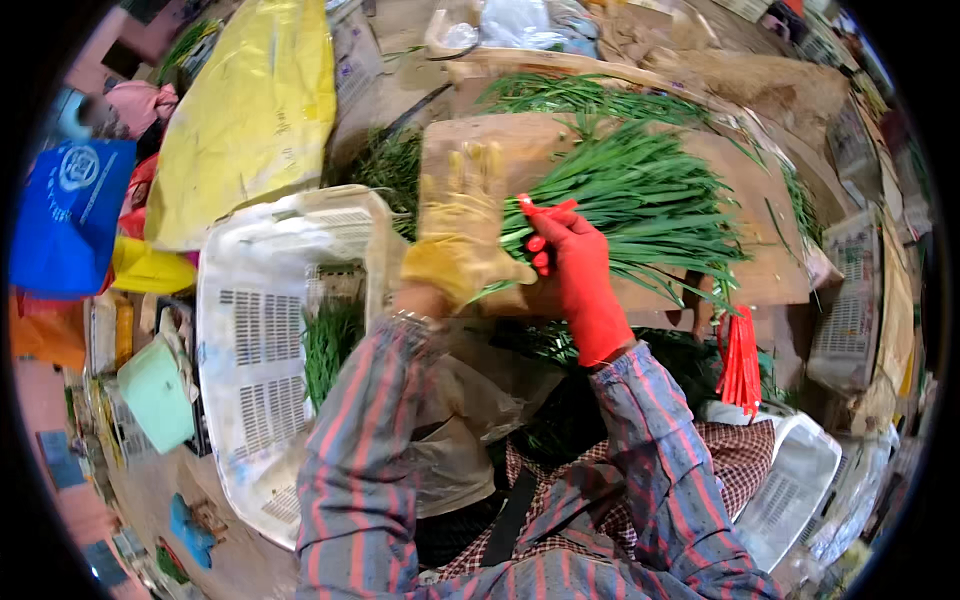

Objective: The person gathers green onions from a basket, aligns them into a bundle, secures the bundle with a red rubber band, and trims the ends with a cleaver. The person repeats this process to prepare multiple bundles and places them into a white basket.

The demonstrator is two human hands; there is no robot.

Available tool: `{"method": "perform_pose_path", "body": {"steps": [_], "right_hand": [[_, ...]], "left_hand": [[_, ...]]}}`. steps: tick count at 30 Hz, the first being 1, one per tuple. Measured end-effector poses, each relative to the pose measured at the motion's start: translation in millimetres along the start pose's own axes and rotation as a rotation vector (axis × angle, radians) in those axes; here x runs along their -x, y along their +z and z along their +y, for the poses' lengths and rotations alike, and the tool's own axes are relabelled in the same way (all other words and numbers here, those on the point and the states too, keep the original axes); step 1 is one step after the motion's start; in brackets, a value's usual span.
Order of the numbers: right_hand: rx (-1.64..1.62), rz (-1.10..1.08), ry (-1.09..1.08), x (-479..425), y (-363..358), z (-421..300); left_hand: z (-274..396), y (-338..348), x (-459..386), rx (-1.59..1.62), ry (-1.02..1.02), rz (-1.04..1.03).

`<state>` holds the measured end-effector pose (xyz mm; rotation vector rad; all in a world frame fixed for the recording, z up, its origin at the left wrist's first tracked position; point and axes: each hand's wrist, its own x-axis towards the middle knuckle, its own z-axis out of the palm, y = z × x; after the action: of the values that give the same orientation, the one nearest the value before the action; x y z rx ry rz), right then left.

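A bunch of garlic chives (637, 202) lies across a wooden board (765, 247), leaf tips fanned to the right. A red plastic tie (551, 206) crosses its stem end. My right hand (581, 274), in a red glove, pinches the tie between thumb and fingers. In a yellow glove blurred by motion, my left hand (465, 225) is flat over the board's left part, fingers extended and apart. It is beside the stem ends; whether it touches them I cannot tell. More loose chives (577, 97) lie behind the board.
On the left stands a white plastic crate (262, 330) with chives (330, 345) inside. Red tie strips (739, 360) hang at the board's front right edge. A second white crate (787, 472) is at lower right. Beyond the left crate are a yellow sack (247, 112) and a blue bag (71, 217).
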<state>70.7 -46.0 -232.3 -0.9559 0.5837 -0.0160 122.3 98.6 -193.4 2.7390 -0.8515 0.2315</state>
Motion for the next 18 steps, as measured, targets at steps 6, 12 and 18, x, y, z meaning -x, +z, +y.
{"method": "perform_pose_path", "body": {"steps": [6,12,18], "right_hand": [[0.376,0.069,-0.167,14,-2,4],[0.575,0.099,-0.239,24,9,-12],[0.461,0.027,-0.242,16,16,7]], "left_hand": [[14,40,-5,-0.086,-0.049,-0.294],[16,34,-9,-0.305,0.143,-0.157],[1,52,-6,-0.145,0.074,-0.222]]}}
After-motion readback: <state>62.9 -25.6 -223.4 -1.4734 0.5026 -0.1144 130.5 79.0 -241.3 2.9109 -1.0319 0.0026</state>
